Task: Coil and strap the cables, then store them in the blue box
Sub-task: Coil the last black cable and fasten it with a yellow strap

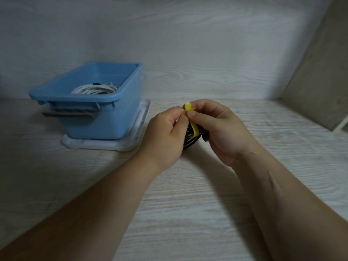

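Observation:
A coiled black cable (190, 140) sits between my two hands just above the table, mostly hidden by them. A yellow strap (192, 125) runs around the coil and sticks up above my fingers. My left hand (165, 136) pinches the strap near its top and cups the coil from the left. My right hand (220, 129) pinches the strap from the other side with thumb and forefinger. The blue box (105, 117) stands to the left, and a coiled white cable (94, 89) lies inside it.
The blue box stands on its white lid (130, 146). A pale wood-grain table (188, 204) stretches under my arms, with a back wall of the same grain. A beige side panel (320, 81) closes off the right.

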